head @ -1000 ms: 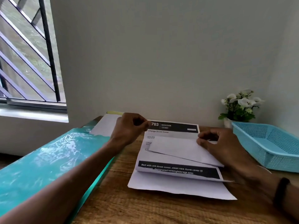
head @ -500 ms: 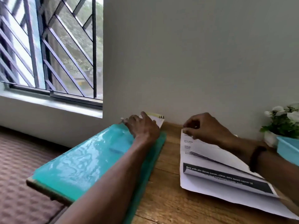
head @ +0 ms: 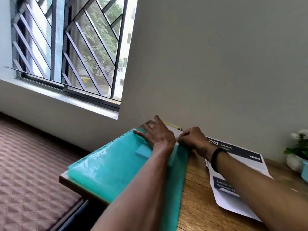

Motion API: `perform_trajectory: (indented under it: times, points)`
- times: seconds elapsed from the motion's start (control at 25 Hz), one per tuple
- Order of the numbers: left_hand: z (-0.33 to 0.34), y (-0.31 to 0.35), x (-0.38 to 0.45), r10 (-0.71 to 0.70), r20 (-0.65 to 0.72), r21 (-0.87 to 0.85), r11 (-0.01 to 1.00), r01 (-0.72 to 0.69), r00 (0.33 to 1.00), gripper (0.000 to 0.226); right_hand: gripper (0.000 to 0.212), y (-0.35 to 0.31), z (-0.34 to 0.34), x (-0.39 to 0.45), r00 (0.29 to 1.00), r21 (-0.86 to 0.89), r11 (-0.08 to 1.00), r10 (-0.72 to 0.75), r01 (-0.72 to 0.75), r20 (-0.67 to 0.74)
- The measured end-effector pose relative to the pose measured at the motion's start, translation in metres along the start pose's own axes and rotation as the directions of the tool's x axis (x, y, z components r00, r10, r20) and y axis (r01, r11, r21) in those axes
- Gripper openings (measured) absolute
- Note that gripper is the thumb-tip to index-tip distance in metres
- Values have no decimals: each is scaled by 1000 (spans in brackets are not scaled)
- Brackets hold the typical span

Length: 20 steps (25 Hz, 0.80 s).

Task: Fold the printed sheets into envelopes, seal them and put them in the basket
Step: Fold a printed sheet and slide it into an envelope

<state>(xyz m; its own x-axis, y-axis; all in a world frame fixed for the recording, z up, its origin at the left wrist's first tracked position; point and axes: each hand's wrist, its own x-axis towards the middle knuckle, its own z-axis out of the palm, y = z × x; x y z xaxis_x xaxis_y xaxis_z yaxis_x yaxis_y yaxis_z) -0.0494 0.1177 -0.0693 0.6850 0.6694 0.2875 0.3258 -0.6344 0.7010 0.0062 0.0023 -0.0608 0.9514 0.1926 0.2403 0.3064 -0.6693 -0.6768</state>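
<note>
A printed sheet (head: 241, 157) with black header bars lies partly folded on the wooden table (head: 196, 197), under my right forearm. My left hand (head: 156, 135) rests flat with spread fingers on the far end of a teal plastic folder (head: 113, 169). Just to its right, my right hand (head: 191, 139) has curled fingers and pinches the edge of a white envelope (head: 174, 155) that sticks out at the folder's right side. More white envelopes (head: 173, 128), with a yellow sheet on top, lie against the wall behind the hands. Only a corner of the blue basket (head: 305, 170) shows at the right edge.
A white pot of flowers (head: 295, 160) stands by the wall at the far right. The folder overhangs the table's left edge above a quilted brown surface (head: 30, 172). A barred window (head: 66, 47) fills the upper left.
My right hand has left the printed sheet and moved left to the envelopes beside the folder. My left hand stays on the folder. The view has swung left, so the basket is almost out of sight.
</note>
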Motion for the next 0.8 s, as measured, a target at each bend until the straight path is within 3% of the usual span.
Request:
perform_trajectory:
  times: [0.36,0.48,0.64,0.8]
  points:
    - [1,-7,-2,-17,48,-17,1000,18,999,57,15,-6,9,7,996,-92,995,47,-40,74]
    - [1,-7,0,-27,12,-53,998,27,1000,55,32,-6,7,9,987,18,991,128,-131,98]
    - [3,-11,2,-86,-8,-75,994,85,996,47,20,-6,1,14,961,211,940,243,-267,134]
    - [4,-11,2,-67,-8,-72,995,66,998,38,22,-7,-3,20,933,249,907,291,-339,210]
